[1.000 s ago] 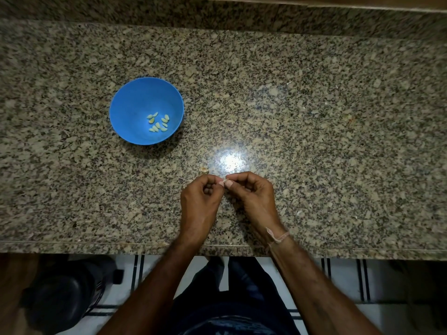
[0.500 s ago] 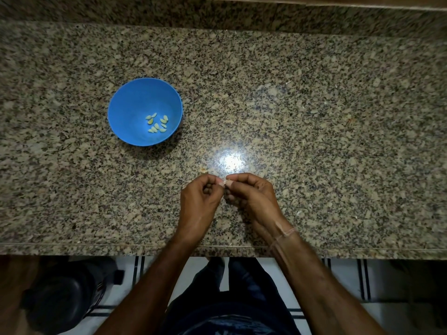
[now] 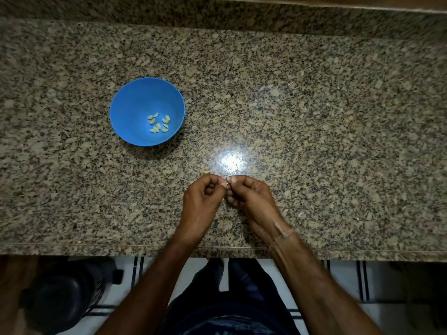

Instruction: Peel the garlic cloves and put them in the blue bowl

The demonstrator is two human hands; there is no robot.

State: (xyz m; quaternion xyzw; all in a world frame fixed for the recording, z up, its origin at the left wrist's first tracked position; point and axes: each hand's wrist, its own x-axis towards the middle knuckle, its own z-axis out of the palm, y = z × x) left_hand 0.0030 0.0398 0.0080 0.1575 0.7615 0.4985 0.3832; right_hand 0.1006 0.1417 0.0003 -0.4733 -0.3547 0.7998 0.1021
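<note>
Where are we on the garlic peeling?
Done: several peeled cloves lie in the blue bowl. In hand: left hand and right hand pinch one small clove between them, apparently mid-peel. Left: finish it, drop it in the bowl; no other unpeeled cloves visible.

The bare left forearm (image 3: pixel 150 274) and bare right forearm (image 3: pixel 314 281) reach forward and angle inward, so the left hand (image 3: pixel 202 201) and right hand (image 3: pixel 251 198) meet fingertip to fingertip. Both hands have their fingers curled, thumb and forefinger pinching a small pale garlic clove (image 3: pixel 227 183) between them.
</note>
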